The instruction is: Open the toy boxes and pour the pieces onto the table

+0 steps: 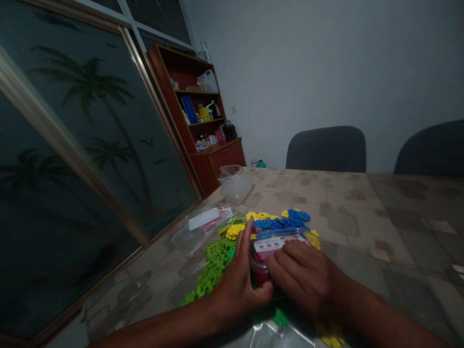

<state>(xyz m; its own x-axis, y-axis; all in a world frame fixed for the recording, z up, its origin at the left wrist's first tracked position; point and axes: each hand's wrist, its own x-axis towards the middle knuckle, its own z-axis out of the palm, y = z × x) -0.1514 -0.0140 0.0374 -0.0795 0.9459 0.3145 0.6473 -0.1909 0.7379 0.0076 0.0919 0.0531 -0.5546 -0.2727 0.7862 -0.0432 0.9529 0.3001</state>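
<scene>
Both my hands are on a small clear plastic box (275, 241) with a white and red label on its lid, low in the middle of the view. My left hand (237, 282) wraps round the box's left side, thumb up along its edge. My right hand (302, 275) lies over the lid with its fingers bent and pressed on it. Around the box lie heaps of flat plastic building pieces: green ones (213, 266) to the left, blue ones (281, 221) behind, yellow ones (235, 230) beside them.
The table (362, 212) has a patterned brown cloth. An open clear tub (235, 183) stands at the far left, a clear lid with a label (206, 220) lies nearer. Two dark chairs (326, 147) stand behind the table. A red shelf unit (203, 121) and a glass door (79, 145) are at left.
</scene>
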